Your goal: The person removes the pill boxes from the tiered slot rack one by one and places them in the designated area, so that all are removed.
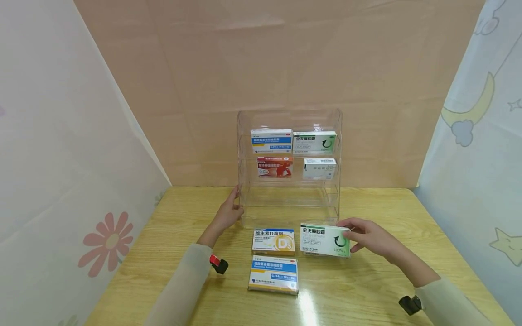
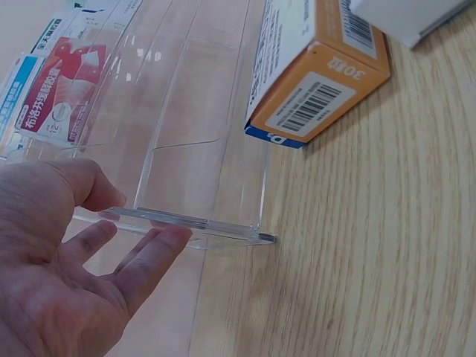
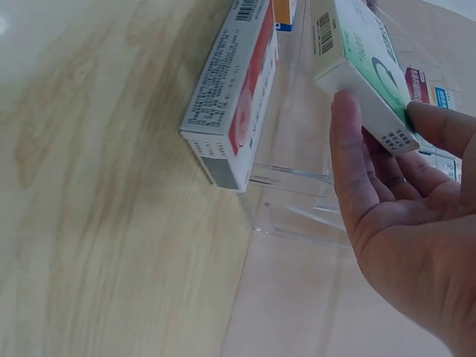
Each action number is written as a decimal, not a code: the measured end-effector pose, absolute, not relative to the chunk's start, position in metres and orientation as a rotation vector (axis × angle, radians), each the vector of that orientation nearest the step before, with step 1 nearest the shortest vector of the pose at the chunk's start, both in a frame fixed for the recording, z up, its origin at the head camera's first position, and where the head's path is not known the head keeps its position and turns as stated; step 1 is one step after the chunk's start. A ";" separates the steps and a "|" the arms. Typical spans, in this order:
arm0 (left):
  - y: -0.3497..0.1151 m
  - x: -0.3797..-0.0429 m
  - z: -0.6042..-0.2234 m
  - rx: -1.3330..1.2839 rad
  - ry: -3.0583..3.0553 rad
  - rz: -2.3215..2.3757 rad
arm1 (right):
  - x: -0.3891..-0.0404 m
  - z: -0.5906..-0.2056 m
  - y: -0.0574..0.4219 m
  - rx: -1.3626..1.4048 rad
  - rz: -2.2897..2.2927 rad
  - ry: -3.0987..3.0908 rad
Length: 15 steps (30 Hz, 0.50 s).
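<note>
Clear plastic forms the rack (image 1: 289, 118) at mid-frame, where a blue carton (image 1: 272, 141), a green carton (image 1: 315, 143), a red carton (image 1: 275, 167) and a white carton (image 1: 320, 169) already sit, seemingly half the set. Right of lower centre, the right hand (image 1: 373, 237) grasps a green-and-white box (image 1: 324, 240); the left hand (image 1: 227, 215) pinches the rack's left edge. That box is not yet racked, nor are the vitamin D box (image 1: 273, 241) and blue-and-white box (image 1: 273, 274) at lower centre, or the red-and-white box (image 3: 230, 97) in the right wrist view.
</note>
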<state>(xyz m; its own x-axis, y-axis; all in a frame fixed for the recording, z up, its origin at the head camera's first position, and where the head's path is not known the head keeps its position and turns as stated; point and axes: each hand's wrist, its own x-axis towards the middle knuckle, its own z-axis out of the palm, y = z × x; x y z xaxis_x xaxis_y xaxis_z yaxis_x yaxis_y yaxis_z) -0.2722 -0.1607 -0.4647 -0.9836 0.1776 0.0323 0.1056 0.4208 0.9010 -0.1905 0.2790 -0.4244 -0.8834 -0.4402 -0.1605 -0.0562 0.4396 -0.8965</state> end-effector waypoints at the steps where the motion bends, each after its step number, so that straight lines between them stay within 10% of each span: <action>1: -0.161 -0.272 -0.465 0.258 2.592 1.634 | -0.189 -0.426 0.280 -0.427 -1.422 2.317; 15: -0.160 -0.272 -0.465 0.249 2.585 1.636 | -0.168 -0.457 0.301 -0.369 -1.487 2.025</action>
